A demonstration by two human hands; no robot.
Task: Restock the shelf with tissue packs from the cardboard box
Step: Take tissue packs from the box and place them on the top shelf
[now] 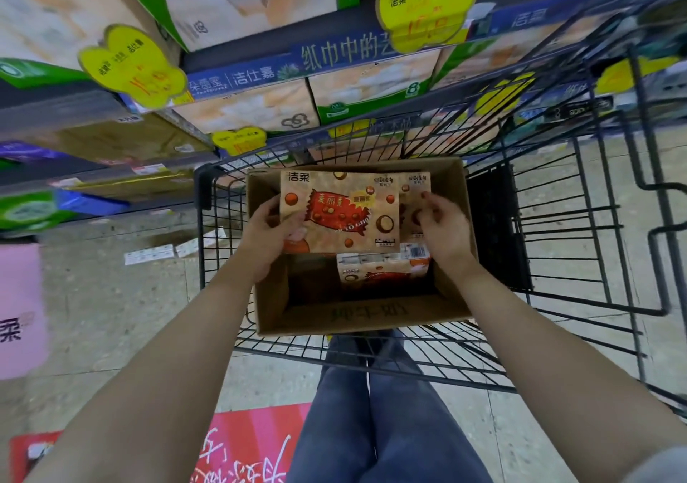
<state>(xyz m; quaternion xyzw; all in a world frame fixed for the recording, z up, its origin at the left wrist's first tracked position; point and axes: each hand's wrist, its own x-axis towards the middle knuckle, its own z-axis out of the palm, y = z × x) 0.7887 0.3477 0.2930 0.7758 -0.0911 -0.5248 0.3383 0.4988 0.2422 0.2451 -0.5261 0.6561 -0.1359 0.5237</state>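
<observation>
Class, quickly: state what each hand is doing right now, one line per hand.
Left hand: closed on the top tissue pack, gripping its left edge.
Right hand: fingers curled beside the pack's right edge; a firm grip cannot be told.

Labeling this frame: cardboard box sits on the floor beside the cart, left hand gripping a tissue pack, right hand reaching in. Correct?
One error: the cardboard box sits inside the wire shopping cart, not on the floor, as the head view shows. The rest holds: the left hand grips the tissue pack and the right hand reaches in.
</observation>
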